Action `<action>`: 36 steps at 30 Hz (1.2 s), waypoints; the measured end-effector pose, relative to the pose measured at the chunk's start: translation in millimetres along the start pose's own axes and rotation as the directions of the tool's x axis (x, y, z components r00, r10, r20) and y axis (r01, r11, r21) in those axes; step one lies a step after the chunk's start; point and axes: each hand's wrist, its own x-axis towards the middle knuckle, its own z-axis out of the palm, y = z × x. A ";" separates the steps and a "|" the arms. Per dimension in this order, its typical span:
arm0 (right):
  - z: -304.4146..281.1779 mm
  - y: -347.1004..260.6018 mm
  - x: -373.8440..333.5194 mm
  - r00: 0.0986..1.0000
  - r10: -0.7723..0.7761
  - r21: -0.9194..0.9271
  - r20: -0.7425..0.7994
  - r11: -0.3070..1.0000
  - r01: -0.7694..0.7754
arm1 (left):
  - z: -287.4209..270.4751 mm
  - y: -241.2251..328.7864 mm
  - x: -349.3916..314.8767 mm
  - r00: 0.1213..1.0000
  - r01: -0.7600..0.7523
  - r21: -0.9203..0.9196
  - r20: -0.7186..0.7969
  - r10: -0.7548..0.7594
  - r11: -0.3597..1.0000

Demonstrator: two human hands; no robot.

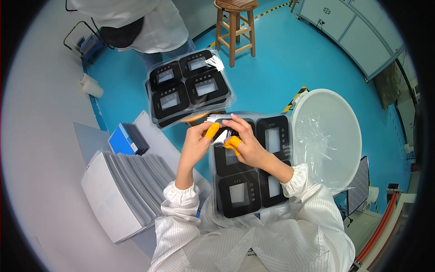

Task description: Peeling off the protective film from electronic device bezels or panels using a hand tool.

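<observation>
Seemingly midway: black-panel sheets (pixel 252 174) lie under L hand (pixel 196 141) and R hand (pixel 250 147), close tog. at upper-left panel (pixel 222 158), exact grip unclear. Alongside, clear scraps (pixel 313 143) in white bin (pixel 346 124) suggest some work's done; 2nd stack (pixel 185 84) opp., finished or pending, can't tell.

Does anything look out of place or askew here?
Mildly: loose, thin white strips lie at differing angles on the upper-right corner of the far stack of black rectangular panels, untidy against its neat rows.
</observation>
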 end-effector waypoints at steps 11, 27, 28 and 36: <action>-106.0 -7.6 -51.9 0.936 0.296 0.673 0.193 0.654 -0.346 | -135.3 -57.7 12.2 0.812 -0.035 -0.642 -0.465 -0.353 0.766; -370.0 161.3 -381.3 -0.203 0.448 0.492 -0.871 0.791 -0.364 | -323.5 -130.5 -58.5 0.972 -0.216 -0.976 -0.218 0.090 -0.032; -345.6 169.4 -381.2 0.053 0.365 0.229 -0.930 0.685 -0.692 | -319.9 -144.1 -51.9 0.966 -0.233 -0.971 -0.238 0.105 -0.053; -111.0 170.9 -379.4 0.133 0.969 -0.038 0.209 0.144 -0.989 | -212.8 -146.6 1.1 0.889 -0.458 -0.836 -0.429 -0.161 -0.302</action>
